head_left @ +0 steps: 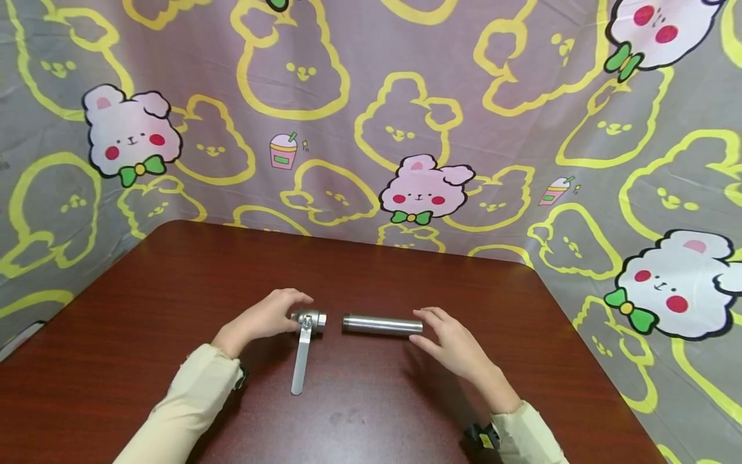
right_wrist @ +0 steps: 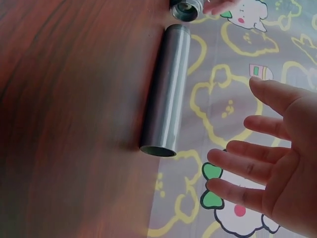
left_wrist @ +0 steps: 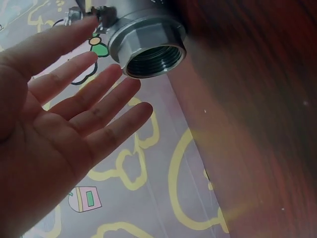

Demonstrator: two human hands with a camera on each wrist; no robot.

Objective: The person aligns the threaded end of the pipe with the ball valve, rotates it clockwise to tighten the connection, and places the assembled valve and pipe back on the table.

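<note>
On the brown table (head_left: 145, 309), taking the valve (head_left: 310, 320) as landmark: left of it the left hand (head_left: 263, 319) lies with fingers over the valve body's top and far end. Wrist view shows the left fingers (left_wrist: 94, 101) straight and spread, palm open, closed round nothing, so contact at most, no grasp yet. Valve body lies on its side, threaded mouth (left_wrist: 152, 59) facing right toward the pipe; flat lever handle (head_left: 300, 364) runs from the body toward the person, crosswise to the bore.

Right of the valve, a small gap apart, lies the steel pipe (head_left: 382, 325). Long axis left-right, roughly in line with the valve bore, threaded end (right_wrist: 178, 30) pointing at the valve mouth, plain open end (right_wrist: 157, 150) pointing right. Beyond that end the right hand (head_left: 455, 345) is open, right fingers (right_wrist: 247, 168) extended and apart, near or just touching the pipe's tip; nothing gripped.

Judgement on the step in hand, taking hold of both parts: wrap the left hand round the hexagonal body, not the lever, so it cannot roll. Grip the pipe near its middle, keep both axes collinear, threads square to the mouth
</note>
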